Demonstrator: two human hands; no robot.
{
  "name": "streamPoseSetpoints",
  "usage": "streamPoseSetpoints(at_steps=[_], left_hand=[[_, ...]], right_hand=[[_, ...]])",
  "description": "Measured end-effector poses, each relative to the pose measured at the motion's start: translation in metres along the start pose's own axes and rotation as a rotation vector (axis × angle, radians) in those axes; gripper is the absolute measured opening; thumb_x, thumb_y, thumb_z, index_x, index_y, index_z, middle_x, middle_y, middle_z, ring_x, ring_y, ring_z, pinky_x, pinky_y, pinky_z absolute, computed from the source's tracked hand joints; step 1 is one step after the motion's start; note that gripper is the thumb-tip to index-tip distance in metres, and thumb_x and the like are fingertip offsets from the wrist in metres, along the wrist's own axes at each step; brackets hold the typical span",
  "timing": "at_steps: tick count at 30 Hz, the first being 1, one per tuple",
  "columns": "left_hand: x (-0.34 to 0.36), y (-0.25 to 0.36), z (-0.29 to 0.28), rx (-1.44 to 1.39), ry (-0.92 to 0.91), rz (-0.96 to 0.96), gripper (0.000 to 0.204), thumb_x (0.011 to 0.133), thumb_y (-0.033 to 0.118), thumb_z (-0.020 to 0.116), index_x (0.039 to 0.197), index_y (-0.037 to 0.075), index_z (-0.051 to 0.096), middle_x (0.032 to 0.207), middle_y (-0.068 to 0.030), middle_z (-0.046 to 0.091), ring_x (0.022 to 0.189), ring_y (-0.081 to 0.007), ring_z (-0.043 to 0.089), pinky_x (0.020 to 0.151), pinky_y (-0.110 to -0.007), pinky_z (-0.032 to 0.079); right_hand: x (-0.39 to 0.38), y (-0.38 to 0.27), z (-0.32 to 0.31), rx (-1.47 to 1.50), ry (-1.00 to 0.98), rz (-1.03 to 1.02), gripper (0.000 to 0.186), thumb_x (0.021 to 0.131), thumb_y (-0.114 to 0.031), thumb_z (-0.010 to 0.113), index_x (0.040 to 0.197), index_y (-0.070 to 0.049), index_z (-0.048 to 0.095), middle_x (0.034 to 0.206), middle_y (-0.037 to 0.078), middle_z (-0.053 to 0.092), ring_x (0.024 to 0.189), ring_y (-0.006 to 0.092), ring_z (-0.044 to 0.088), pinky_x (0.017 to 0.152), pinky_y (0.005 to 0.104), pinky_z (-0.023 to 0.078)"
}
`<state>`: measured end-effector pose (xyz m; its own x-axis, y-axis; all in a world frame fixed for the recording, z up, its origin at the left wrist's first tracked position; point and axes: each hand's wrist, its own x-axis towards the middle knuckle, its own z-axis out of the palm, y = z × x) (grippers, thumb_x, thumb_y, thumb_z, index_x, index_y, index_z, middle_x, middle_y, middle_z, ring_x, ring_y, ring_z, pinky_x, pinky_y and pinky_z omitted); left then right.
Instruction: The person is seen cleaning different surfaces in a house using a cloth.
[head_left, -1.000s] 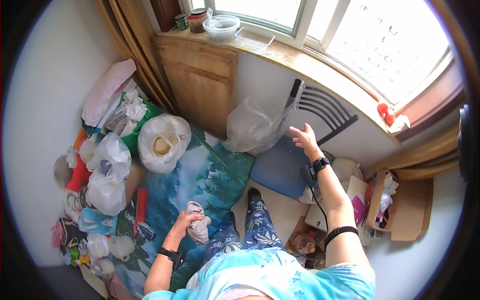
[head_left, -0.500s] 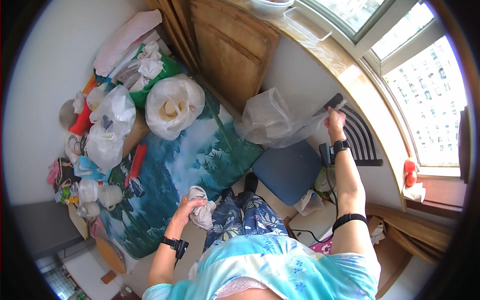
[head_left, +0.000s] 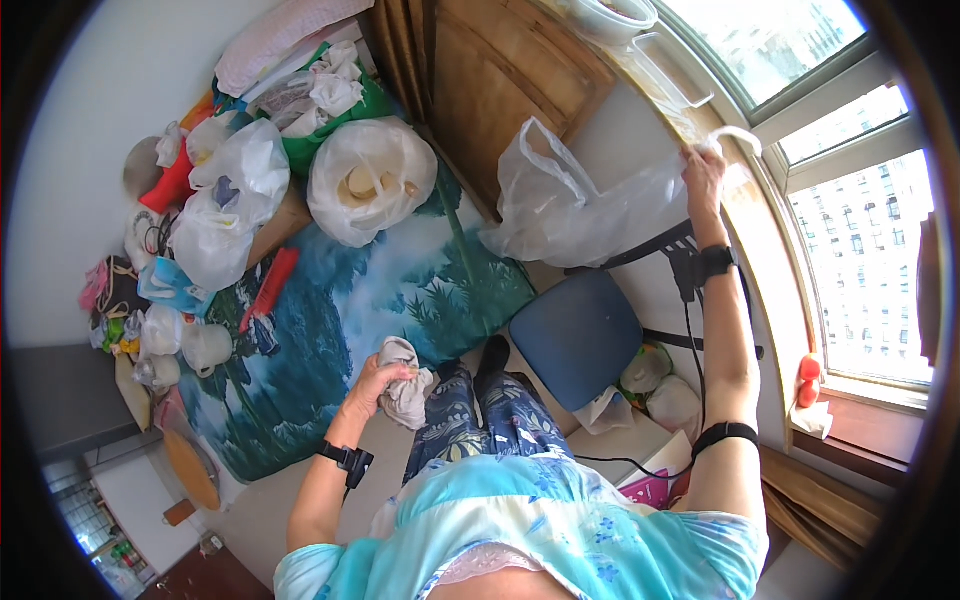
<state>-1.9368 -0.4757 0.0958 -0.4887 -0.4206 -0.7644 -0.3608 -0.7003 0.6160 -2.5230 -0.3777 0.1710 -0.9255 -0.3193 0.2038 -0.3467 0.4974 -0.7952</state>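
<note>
- Two bare hands at work, spread well apart. Left hand [head_left: 376, 388] has its fingers wrapped around a crumpled greyish-white cloth [head_left: 405, 400], which sits right above the patterned trousers [head_left: 450, 425].
- Right hand [head_left: 706, 178] is stretched out to the windowsill [head_left: 785, 265], fingers closed on the top end of a big clear plastic bag [head_left: 615, 220]. A whitish strip pokes out past the knuckles; pretty sure it's bag, can't swear to it.
- That bag trails leftward from the hand, past the chair with the blue seat [head_left: 575, 340], to in front of the wooden panel [head_left: 510, 75]. Can't tell if it's touching the chair's black back.
- Left of all that is a blue-green landscape-print cover [head_left: 350, 300]. On it: a whitish bag [head_left: 375, 220] with something round and pale inside, plus a red item [head_left: 268, 287].
- Sill also has a clear tray [head_left: 670, 72] and, further along, two red roundish things [head_left: 808, 380].
</note>
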Motion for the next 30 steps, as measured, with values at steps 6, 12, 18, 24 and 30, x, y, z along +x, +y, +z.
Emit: streamPoseSetpoints(at_steps=[6,12,18,24,30], left_hand=[[-0.007,0.003,-0.017,-0.066,0.055,0.069,0.032,0.072,0.018,0.068,0.099,0.002,0.067,0.087,-0.0079,0.071,0.08,-0.018,0.069,0.076,-0.031,0.055],[0.006,0.025,-0.031,-0.046,-0.038,0.174,0.05,0.071,0.014,0.064,0.119,0.002,0.061,0.097,-0.0091,0.07,0.088,-0.0201,0.069,0.082,-0.033,0.056],[0.045,0.071,-0.032,-0.255,-0.05,0.421,0.088,0.075,0.005,0.061,0.155,0.008,0.025,0.117,-0.0108,0.059,0.092,-0.0194,0.065,0.087,-0.033,0.055],[0.067,0.148,-0.015,-0.26,-0.188,0.503,0.097,0.076,0.003,0.062,0.159,0.009,0.012,0.116,-0.0131,0.059,0.091,-0.0194,0.065,0.086,-0.034,0.055],[0.08,0.155,0.094,0.374,-0.939,0.2,0.068,0.069,0.001,0.072,0.135,0.003,0.055,0.104,-0.0082,0.067,0.085,-0.0158,0.064,0.081,-0.03,0.054]], right_hand=[[-0.067,-0.127,0.028,0.456,-0.543,-0.118,0.028,0.091,-0.027,0.068,0.084,0.0,0.072,0.068,0.002,0.062,0.06,0.009,0.055,0.057,0.024,0.043],[-0.128,-0.218,0.006,0.757,-0.848,-0.017,0.026,0.097,-0.027,0.063,0.093,-0.002,0.069,0.082,0.004,0.066,0.073,0.009,0.059,0.065,0.0231,0.044],[-0.167,-0.261,-0.06,0.751,-0.913,-0.193,0.029,0.102,-0.025,0.051,0.092,0.0,0.06,0.082,0.005,0.059,0.073,0.0131,0.056,0.067,0.0261,0.043],[-0.192,-0.269,-0.11,0.839,-0.979,-0.308,0.035,0.104,-0.031,0.045,0.079,-0.007,0.044,0.068,0.001,0.041,0.059,0.0148,0.039,0.058,0.0288,0.036],[-0.194,-0.263,-0.082,0.719,-0.874,-0.015,0.032,0.1,-0.034,0.054,0.088,-0.005,0.058,0.08,0.001,0.055,0.073,0.012,0.052,0.069,0.0301,0.044]])
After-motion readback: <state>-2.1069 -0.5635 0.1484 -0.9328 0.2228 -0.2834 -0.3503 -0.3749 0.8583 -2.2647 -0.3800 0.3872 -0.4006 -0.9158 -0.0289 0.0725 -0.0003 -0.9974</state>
